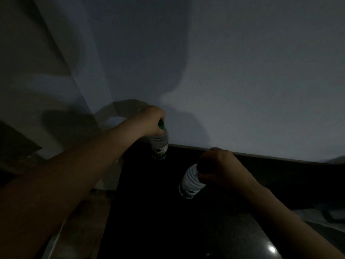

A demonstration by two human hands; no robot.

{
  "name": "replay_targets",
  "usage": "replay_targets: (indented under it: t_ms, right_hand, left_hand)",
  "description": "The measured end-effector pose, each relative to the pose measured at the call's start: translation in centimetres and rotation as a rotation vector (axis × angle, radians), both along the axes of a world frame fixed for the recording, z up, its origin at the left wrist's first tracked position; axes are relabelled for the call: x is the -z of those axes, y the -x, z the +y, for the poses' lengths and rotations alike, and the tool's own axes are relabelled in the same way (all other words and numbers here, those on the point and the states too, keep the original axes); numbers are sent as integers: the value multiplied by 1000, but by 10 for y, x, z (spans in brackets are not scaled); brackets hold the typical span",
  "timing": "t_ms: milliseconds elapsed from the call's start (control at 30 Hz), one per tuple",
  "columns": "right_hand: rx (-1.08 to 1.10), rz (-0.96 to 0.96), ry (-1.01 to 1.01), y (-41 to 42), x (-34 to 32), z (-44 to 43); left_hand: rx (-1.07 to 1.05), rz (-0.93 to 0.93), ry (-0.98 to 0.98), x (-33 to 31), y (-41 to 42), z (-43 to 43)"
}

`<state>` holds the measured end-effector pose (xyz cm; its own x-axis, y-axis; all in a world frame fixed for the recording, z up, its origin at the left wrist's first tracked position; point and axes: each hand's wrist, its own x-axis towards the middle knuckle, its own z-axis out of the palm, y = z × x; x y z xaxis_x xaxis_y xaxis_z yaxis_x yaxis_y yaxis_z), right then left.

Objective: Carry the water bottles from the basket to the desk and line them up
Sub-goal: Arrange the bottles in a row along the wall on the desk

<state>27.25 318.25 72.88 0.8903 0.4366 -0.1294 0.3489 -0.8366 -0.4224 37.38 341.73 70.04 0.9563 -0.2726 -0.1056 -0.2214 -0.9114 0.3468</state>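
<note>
The room is dim. My left hand (149,121) grips the green cap of a clear water bottle (159,146), which stands upright near the far left corner of the dark desk (158,212). My right hand (220,165) holds the top of a second water bottle (190,184), a ribbed clear one with a green label. That bottle tilts to the left over the middle of the desk; whether its base touches the surface I cannot tell. The basket is not in view.
A pale wall (242,71) rises right behind the desk's far edge. Left of the desk, a light post and a brown floor (82,221) show. Pale cloth with a dark cable (321,215) lies at the desk's right edge.
</note>
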Motion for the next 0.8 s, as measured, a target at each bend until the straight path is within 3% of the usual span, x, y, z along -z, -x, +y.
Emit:
replay_targets:
  t_ms: [800]
  right_hand:
    - [34, -42, 114, -116, 4, 46]
  left_hand:
    - [59, 63, -45, -4, -2, -5]
